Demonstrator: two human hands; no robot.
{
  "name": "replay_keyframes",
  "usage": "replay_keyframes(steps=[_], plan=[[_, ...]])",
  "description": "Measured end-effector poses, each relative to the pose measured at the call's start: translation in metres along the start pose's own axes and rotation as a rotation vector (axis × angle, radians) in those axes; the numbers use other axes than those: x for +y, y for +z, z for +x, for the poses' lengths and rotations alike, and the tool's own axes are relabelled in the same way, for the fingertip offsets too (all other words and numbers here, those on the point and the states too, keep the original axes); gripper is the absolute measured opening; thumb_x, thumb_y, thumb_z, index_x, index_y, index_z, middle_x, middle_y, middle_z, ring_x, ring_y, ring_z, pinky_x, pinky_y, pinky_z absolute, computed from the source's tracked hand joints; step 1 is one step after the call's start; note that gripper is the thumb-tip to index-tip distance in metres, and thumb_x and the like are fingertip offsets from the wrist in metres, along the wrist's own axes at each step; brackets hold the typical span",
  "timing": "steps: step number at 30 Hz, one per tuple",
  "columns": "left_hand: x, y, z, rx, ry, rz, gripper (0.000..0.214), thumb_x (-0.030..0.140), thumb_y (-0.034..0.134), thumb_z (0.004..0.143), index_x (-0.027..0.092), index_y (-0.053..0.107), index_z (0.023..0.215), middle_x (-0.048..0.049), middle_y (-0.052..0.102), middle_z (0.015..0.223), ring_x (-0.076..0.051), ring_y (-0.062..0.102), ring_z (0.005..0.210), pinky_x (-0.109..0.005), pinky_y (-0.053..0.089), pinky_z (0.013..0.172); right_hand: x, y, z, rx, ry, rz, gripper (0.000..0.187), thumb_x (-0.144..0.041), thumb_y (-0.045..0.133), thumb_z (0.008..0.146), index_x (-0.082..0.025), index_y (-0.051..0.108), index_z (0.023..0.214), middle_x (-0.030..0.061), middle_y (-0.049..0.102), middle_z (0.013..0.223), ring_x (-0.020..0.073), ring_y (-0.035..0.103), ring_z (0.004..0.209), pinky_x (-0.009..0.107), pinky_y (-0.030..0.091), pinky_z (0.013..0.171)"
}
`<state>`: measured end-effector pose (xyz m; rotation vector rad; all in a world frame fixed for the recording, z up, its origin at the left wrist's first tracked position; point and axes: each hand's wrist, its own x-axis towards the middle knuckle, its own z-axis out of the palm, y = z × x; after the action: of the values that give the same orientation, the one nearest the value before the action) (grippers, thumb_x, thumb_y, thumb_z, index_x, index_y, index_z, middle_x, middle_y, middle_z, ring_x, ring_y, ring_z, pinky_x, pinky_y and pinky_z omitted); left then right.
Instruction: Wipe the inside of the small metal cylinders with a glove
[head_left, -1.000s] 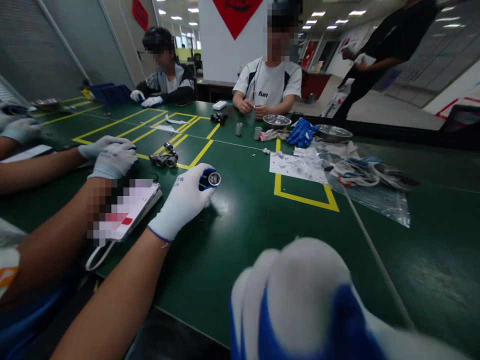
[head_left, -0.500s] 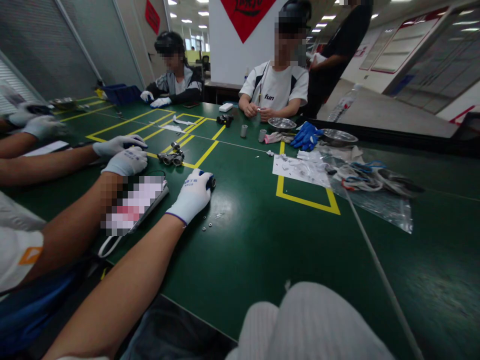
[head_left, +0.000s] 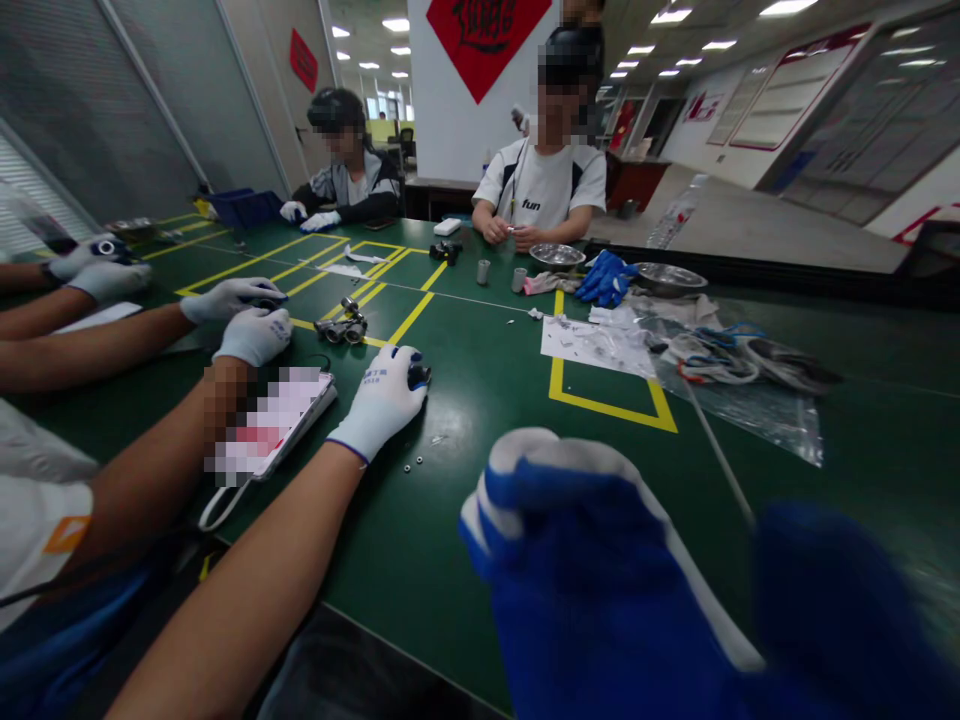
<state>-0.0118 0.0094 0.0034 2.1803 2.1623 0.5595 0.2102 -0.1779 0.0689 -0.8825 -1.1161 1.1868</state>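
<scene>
My left hand (head_left: 381,400), in a white glove with blue-coated fingertips, rests on the green table (head_left: 450,520). Its fingers are wrapped round a small dark cylindrical part (head_left: 420,376), most of which is hidden. Two tiny metal rings (head_left: 413,465) lie just right of my left wrist. Close to the camera at lower right, my right hand (head_left: 600,560) is raised with its blue palm toward me. The fingers bend at the top and the blurred thumb stands apart; I see nothing held in it.
Co-workers' gloved hands (head_left: 251,335) are at the left, beside a phone-like device (head_left: 281,420). Joined metal fittings (head_left: 343,325) lie ahead. Small parts sit on white paper (head_left: 562,345), near a plastic bag (head_left: 780,425), blue gloves (head_left: 606,277) and metal bowls (head_left: 671,277). Someone sits opposite.
My right hand has risen farther into view and now shows its blue palm instead of the grey-white finger backs. My left hand keeps its place, with the dark part showing more.
</scene>
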Motion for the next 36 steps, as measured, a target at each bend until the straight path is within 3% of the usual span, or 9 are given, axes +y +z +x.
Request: replay_keyframes(steps=[3,6,8,10,12,18,22,26,36], plan=[[0.001,-0.01,-0.002,-0.042,-0.048,0.039,0.027,0.04,0.063,0.094,0.019,0.077,0.104,-0.0152,0.07,0.116,-0.034,0.071,0.107,-0.044,0.061,0.092,0.035,0.015,0.042,0.035,-0.195,0.061,0.056,-0.07,0.039,0.104,-0.029,0.077,0.105,0.0071,0.078,0.098,0.0262,0.07,0.086,0.044,0.058,0.074],[0.001,-0.015,-0.004,-0.12,-0.031,0.063,0.034,0.049,0.064,0.091,0.02,0.08,0.098,-0.015,0.072,0.111,-0.036,0.072,0.102,-0.046,0.061,0.088,0.082,0.018,0.071,0.045,-0.339,-0.076,0.048,-0.068,0.05,0.101,-0.025,0.071,0.096,0.0052,0.072,0.093,0.0228,0.067,0.084,0.039,0.056,0.075],[0.002,-0.014,-0.005,-0.145,0.008,0.07,0.038,0.05,0.064,0.091,0.02,0.082,0.105,-0.0155,0.072,0.116,-0.037,0.071,0.109,-0.046,0.059,0.094,0.108,0.016,0.08,0.059,-0.25,-0.121,0.051,-0.069,0.048,0.101,-0.024,0.071,0.09,0.0055,0.071,0.089,0.0223,0.067,0.081,0.037,0.055,0.073],[0.002,-0.011,-0.004,-0.143,0.041,0.07,0.04,0.049,0.063,0.093,0.019,0.081,0.111,-0.016,0.072,0.121,-0.037,0.069,0.115,-0.047,0.056,0.101,0.126,0.014,0.082,0.241,-0.111,-0.06,0.058,-0.076,0.045,0.098,-0.024,0.07,0.089,0.0058,0.072,0.086,0.0224,0.066,0.077,0.038,0.053,0.072],[0.001,-0.008,-0.004,-0.131,0.061,0.064,0.041,0.049,0.061,0.094,0.02,0.081,0.115,-0.0152,0.073,0.124,-0.035,0.068,0.118,-0.046,0.055,0.105,0.137,0.012,0.083,0.307,-0.038,-0.024,0.059,-0.079,0.049,0.095,-0.024,0.071,0.094,0.0067,0.074,0.09,0.0233,0.067,0.08,0.04,0.054,0.076],[-0.003,0.002,0.0,-0.104,0.101,0.048,0.047,0.046,0.059,0.098,0.02,0.074,0.134,-0.013,0.069,0.144,-0.032,0.062,0.135,-0.041,0.047,0.118,0.148,0.013,0.09,0.363,-0.002,0.026,0.06,-0.08,0.053,0.091,-0.023,0.071,0.097,0.0069,0.076,0.091,0.0233,0.069,0.082,0.041,0.054,0.078],[-0.001,0.009,0.001,-0.128,0.122,0.067,0.061,0.049,0.06,0.098,0.016,0.064,0.149,-0.018,0.055,0.16,-0.035,0.05,0.149,-0.046,0.038,0.126,0.15,0.009,0.098,0.351,0.013,0.045,0.063,-0.08,0.048,0.093,-0.022,0.072,0.089,0.0072,0.076,0.084,0.0221,0.067,0.075,0.038,0.051,0.072],[0.0,0.015,0.008,-0.149,0.091,0.089,0.069,0.054,0.051,0.103,0.014,0.052,0.159,-0.021,0.045,0.168,-0.038,0.04,0.156,-0.051,0.032,0.129,0.153,0.003,0.102,0.348,0.033,0.061,0.063,-0.079,0.05,0.093,-0.021,0.074,0.086,0.0079,0.076,0.082,0.0224,0.067,0.075,0.036,0.05,0.069],[-0.002,0.029,0.069,-0.18,0.017,0.131,0.07,0.06,0.039,0.105,0.02,0.052,0.16,-0.02,0.043,0.169,-0.038,0.039,0.157,-0.051,0.031,0.127,0.16,0.001,0.091,0.362,0.055,0.061,0.059,-0.077,0.052,0.096,-0.024,0.075,0.101,0.0093,0.08,0.095,0.0271,0.073,0.091,0.041,0.055,0.079]])
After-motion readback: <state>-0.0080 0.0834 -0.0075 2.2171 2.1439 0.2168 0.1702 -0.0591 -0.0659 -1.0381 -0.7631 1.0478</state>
